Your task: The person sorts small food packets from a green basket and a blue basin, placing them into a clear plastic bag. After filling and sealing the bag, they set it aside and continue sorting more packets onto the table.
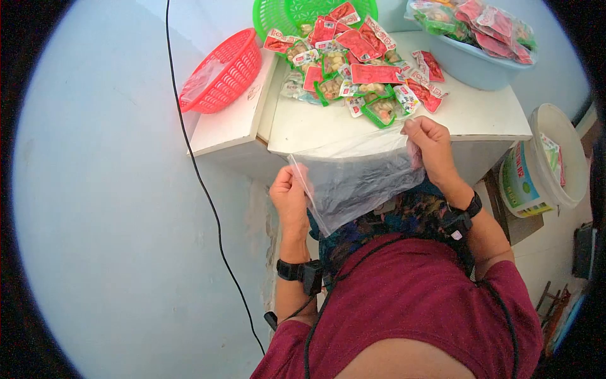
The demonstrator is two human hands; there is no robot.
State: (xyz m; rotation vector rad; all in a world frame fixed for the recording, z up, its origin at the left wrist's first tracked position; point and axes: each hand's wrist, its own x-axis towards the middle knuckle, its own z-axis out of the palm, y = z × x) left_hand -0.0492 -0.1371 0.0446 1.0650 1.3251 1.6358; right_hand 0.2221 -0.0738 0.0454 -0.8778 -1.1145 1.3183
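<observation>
A clear plastic bag [360,183] is stretched between my two hands in front of the table edge, above my lap. My left hand [291,188] pinches its left side, fingers closed. At the upper right corner, my right hand [431,144] is closed on the bag with thumb and fingers together. The bag looks flat, with nothing inside that I can make out. Just beyond my right hand lies a heap of small sealed snack packets [353,63], some red and some green with clear windows, on the white table [315,129].
A red plastic basket [227,72] holding clear bags sits at the left. Behind the heap leans a green basket [268,19]. A pale blue basin [467,66] full of packets stands back right. On the floor at right is a white bucket [530,170]. A black cable [205,177] hangs along the wall.
</observation>
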